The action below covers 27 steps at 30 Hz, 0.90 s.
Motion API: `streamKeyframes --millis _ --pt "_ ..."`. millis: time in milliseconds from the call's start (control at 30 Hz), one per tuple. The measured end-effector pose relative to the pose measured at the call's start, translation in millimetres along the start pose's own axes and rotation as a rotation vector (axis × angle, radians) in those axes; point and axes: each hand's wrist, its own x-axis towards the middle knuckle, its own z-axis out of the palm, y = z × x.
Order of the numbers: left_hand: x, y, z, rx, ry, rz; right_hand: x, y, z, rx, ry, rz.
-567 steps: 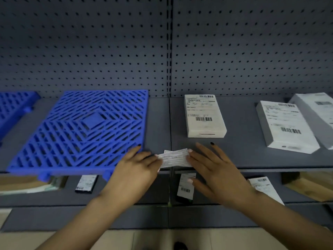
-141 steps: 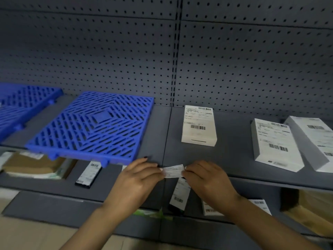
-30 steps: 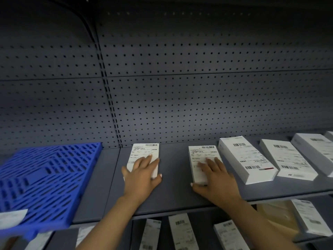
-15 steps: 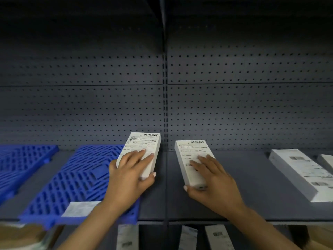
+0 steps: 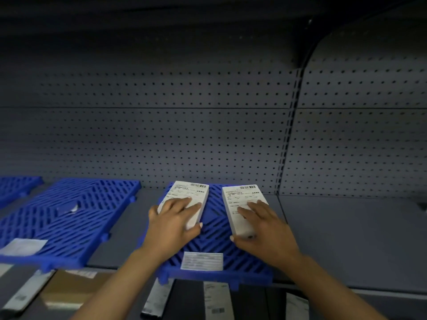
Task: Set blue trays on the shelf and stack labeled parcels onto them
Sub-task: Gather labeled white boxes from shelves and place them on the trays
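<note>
- Left hand [image 5: 172, 224] is lying on top of the left parcel [image 5: 186, 202], fingers spread over its label and thumb curling round its near right edge, gripping it.
- Right hand [image 5: 263, 229] is lying on top of the right parcel [image 5: 242, 206], fingers stretching across the label, thumb hooking round the near left corner.
- Both parcels are white, label side up, barcodes at the far end; they are sitting side by side on the blue tray [image 5: 215, 229] directly under the hands, a strip of tray showing between them.
- A white label [image 5: 202, 261] is lying on the tray's near edge, between the two wrists.
- The tray is resting on the grey shelf [image 5: 346, 239], its front edge overhanging slightly.
- Left of the left hand, a second blue tray [image 5: 69, 218] is lying on the same shelf, carrying a pale slip [image 5: 23, 246] at its near corner; a third blue tray [image 5: 16, 188] is showing at the far left.
- Below the hands, on the lower level, other labelled packages [image 5: 215, 299] are lying, blurred.
</note>
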Motion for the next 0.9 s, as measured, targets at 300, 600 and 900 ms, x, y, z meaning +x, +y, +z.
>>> streamKeyframes --millis 300,600,900 --pt "-2 -24 16 -0.089 -0.139 0.027 3 -7 26 -0.156 0.018 0.012" --pt "-1 -11 -2 -0.064 -0.278 0.057 -1 -11 -5 -0.183 -0.191 -0.023" --pt "29 94 -86 -0.142 0.044 0.415 -62 25 -97 -0.203 0.059 -0.024"
